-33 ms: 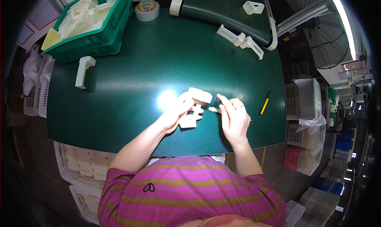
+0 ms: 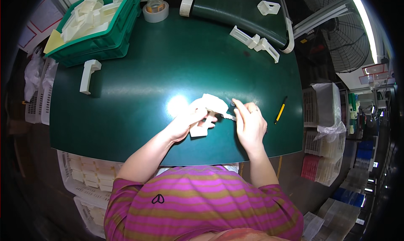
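My left hand (image 2: 185,121) is closed around a white moulded plastic part (image 2: 213,103) with a blocky upper end and a narrower lower end. My right hand (image 2: 250,125) is closed just to the right of it, fingers bent in a pinch. A thin whitish piece (image 2: 228,116) reaches from under those fingers to the part's right edge. Some small dark thing (image 2: 232,102) shows at the right fingertips, too small to name. Most of what the right hand holds is hidden by its fingers.
Green crates (image 2: 94,45) of white parts stand far left, with one loose part (image 2: 89,76) before them. A tape roll (image 2: 155,12) supports a glass jar. Joined white parts (image 2: 255,44) lie by the conveyor (image 2: 235,13), which carries another part (image 2: 268,8). A yellow pen-like tool (image 2: 280,110) lies right.
The white part has turned slightly in my left hand, its upper end tipping down to the right. The thin whitish piece at my right hand now meets its edge; before, a small gap showed.
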Motion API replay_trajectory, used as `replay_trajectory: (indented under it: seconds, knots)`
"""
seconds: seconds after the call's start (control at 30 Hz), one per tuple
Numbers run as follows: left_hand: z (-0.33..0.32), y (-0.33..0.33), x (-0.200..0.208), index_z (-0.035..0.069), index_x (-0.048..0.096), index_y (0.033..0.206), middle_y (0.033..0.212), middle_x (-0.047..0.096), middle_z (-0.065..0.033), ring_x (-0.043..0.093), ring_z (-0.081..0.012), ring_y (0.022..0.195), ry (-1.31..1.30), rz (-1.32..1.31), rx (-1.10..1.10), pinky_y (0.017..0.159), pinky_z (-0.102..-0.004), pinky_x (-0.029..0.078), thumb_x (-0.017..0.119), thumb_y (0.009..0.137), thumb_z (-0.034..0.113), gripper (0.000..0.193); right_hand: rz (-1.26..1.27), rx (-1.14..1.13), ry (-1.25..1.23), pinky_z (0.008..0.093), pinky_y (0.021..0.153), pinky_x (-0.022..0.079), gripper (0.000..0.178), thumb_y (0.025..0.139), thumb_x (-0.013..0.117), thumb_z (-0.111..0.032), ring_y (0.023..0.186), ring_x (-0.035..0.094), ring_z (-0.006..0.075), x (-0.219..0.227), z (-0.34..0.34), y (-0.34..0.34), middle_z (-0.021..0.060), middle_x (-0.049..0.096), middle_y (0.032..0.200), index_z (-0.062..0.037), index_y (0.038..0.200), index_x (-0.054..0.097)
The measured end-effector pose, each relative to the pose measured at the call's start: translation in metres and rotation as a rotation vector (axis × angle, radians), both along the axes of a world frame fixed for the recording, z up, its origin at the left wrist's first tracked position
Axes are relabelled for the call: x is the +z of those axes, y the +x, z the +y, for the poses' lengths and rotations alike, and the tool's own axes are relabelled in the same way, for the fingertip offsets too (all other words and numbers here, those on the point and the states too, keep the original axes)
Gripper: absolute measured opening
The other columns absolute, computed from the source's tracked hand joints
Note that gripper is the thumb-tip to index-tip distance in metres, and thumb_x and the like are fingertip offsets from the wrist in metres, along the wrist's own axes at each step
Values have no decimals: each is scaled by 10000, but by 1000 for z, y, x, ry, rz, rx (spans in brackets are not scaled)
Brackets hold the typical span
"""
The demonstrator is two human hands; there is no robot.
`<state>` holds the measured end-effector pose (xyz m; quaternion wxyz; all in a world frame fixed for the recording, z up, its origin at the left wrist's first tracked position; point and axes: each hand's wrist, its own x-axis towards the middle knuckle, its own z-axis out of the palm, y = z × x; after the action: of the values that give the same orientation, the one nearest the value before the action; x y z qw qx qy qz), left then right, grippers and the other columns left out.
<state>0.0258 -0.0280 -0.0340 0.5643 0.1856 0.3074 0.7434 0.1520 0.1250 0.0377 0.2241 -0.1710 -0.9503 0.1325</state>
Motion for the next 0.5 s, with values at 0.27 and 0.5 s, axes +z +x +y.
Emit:
replay_trajectory:
  seconds: [0.27, 0.5]
  knots:
    - [1, -4, 3, 16, 342, 1309, 1254, 474, -162, 538, -204, 1061, 70, -78, -23, 885, -374, 486, 497, 921, 337, 527, 83, -48, -239, 320, 616, 456, 225, 803, 607, -71, 697, 560, 223, -8, 8, 6, 72, 540, 766, -83, 1024, 652]
    - [0, -5, 8, 16, 339, 1314, 1269, 464, -142, 529, -216, 1097, 72, -75, 60, 914, -377, 466, 492, 925, 344, 531, -170, -82, -186, 388, 772, 432, 242, 743, 688, -126, 929, 529, 298, -22, 15, 24, 123, 545, 930, -5, 913, 566]
